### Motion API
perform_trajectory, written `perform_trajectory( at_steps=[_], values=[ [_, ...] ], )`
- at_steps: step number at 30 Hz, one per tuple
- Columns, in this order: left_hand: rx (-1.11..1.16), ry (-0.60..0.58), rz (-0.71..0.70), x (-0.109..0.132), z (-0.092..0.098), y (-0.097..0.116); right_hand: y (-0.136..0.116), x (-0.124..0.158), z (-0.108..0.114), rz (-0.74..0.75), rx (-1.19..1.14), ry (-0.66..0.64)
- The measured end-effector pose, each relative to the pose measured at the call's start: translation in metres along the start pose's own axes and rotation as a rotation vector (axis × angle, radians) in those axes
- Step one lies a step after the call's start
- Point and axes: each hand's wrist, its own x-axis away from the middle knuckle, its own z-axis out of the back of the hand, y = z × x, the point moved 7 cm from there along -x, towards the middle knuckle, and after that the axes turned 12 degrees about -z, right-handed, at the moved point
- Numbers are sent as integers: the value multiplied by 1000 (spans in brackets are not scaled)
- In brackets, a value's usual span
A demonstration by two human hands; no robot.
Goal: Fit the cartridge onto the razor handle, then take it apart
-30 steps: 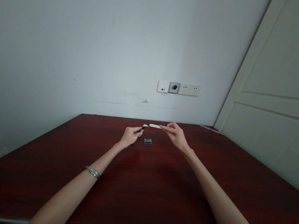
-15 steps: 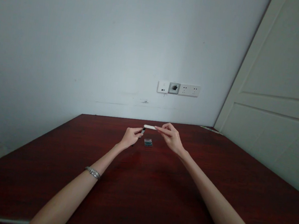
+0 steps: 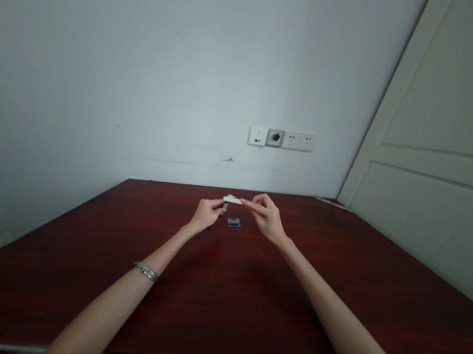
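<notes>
My left hand (image 3: 205, 214) is closed in a pinch on a small dark stick-like object with a pale tip (image 3: 225, 205), held above the far part of the dark red table (image 3: 221, 301). My right hand (image 3: 263, 216) pinches a short white piece (image 3: 233, 200) and holds it against the tip of the object in my left hand. The two hands almost meet. Just below them, a small clear case with dark contents (image 3: 234, 224) lies on the table. A silver bracelet (image 3: 146, 271) is on my left wrist.
A white wall stands behind the table with a row of sockets and a switch (image 3: 282, 139). A pale panelled door (image 3: 446, 151) leans in at the right. A thin pale strip (image 3: 331, 202) lies at the table's far right corner.
My right hand has moved left with the white piece, from apart to touching the tip of the object in my left hand. My left hand stayed nearly still.
</notes>
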Motion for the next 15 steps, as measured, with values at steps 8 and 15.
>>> perform_trajectory(
  at_steps=[8,15],
  values=[
    [30,14,24,0,6,-6,18,1,11,-73,6,131],
    [31,8,13,1,1,3,8,1,5,-58,23,94]
  ],
)
